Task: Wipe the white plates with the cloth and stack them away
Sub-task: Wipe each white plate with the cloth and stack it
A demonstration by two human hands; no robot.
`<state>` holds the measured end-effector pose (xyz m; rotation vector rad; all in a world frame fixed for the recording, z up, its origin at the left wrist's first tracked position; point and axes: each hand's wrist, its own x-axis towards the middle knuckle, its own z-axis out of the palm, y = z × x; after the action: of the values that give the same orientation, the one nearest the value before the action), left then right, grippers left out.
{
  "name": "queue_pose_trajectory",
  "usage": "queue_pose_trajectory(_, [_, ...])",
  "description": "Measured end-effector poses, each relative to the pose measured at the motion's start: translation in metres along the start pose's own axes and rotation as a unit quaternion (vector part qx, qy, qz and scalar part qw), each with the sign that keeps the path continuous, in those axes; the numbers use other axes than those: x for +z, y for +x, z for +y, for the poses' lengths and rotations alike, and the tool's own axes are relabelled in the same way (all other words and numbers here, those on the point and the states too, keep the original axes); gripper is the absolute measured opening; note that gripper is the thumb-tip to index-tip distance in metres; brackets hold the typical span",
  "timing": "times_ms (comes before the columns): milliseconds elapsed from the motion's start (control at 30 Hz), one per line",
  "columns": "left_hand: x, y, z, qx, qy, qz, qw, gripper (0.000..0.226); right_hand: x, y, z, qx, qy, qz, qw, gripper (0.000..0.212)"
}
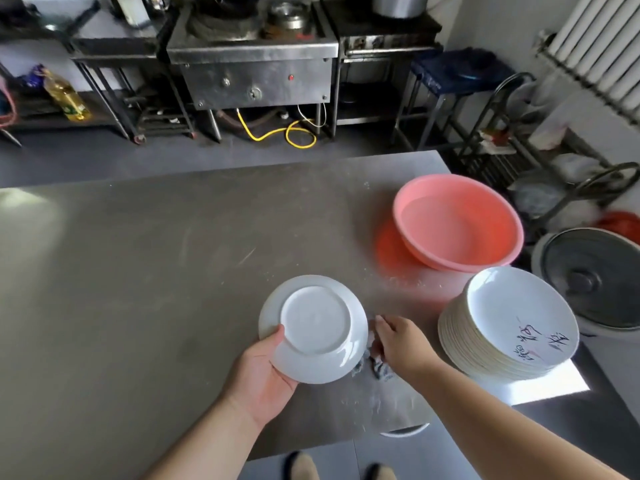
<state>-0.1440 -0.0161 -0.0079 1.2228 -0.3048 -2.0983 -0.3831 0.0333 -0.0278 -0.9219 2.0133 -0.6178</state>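
On my feed the counter [138, 271] has a pink basin [457, 223] toward its far right corner, the stack of white plates [512, 323] at the right edge, one plate [315, 327] bottom-up near the front edge with my left hand [263, 372] fingers gripping its rim, and my right hand [398, 344] fingers curled on the cloth [379, 370] just beside it.

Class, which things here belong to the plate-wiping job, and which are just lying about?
Job: white plate, held by left hand; cloth, held by right hand; stack of plates.
Lying about: pink basin; oil bottle; yellow hose.
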Motion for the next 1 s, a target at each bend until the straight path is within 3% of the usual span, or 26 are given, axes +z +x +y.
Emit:
queue_pose_trajectory(133, [0.02,0.011,0.0,-0.015,0.013,-0.041,0.999,0.046,-0.034,-0.016,-0.01,-0.025,0.045,-0.003,0.999,0.054])
queue_pose_trajectory(333, [0.082,0.017,-0.006,-0.029,0.072,-0.13,0.989,0.046,-0.098,-0.039,-0.007,0.008,0.082,0.035,0.996,0.049])
queue_pose_trajectory(433, [0.124,0.013,-0.013,-0.003,0.13,-0.183,0.975,0.045,-0.138,-0.049,0.002,0.031,0.154,0.053,0.986,0.04])
queue_pose_trajectory(533, [0.161,0.01,-0.025,0.068,0.223,-0.187,0.954,0.039,-0.178,-0.056,0.014,0.038,0.23,0.049,0.971,0.036])
queue_pose_trajectory(633, [0.197,0.009,-0.041,0.186,0.404,-0.154,0.882,0.015,-0.216,-0.058,0.035,0.022,0.215,0.059,0.975,0.032])
queue_pose_trajectory(700, [0.218,0.009,-0.053,0.239,0.518,-0.123,0.812,0.012,-0.239,-0.057,0.049,0.005,0.186,0.063,0.981,0.029])
queue_pose_trajectory(733, [0.229,0.007,-0.059,0.244,0.54,-0.124,0.796,0.014,-0.251,-0.056,0.055,-0.006,0.174,0.066,0.983,0.031])
queue_pose_trajectory(767, [0.24,0.004,-0.066,0.233,0.54,-0.14,0.797,0.018,-0.263,-0.055,0.061,-0.02,0.159,0.074,0.984,0.031])
queue_pose_trajectory(900, [0.278,-0.004,-0.091,0.061,0.376,-0.231,0.895,0.055,-0.304,-0.044,0.086,-0.081,0.144,0.1,0.981,0.027])
queue_pose_trajectory(1000, [0.291,0.0,-0.107,0.033,0.334,-0.25,0.908,0.078,-0.319,-0.034,0.105,-0.109,0.164,0.094,0.976,0.037])
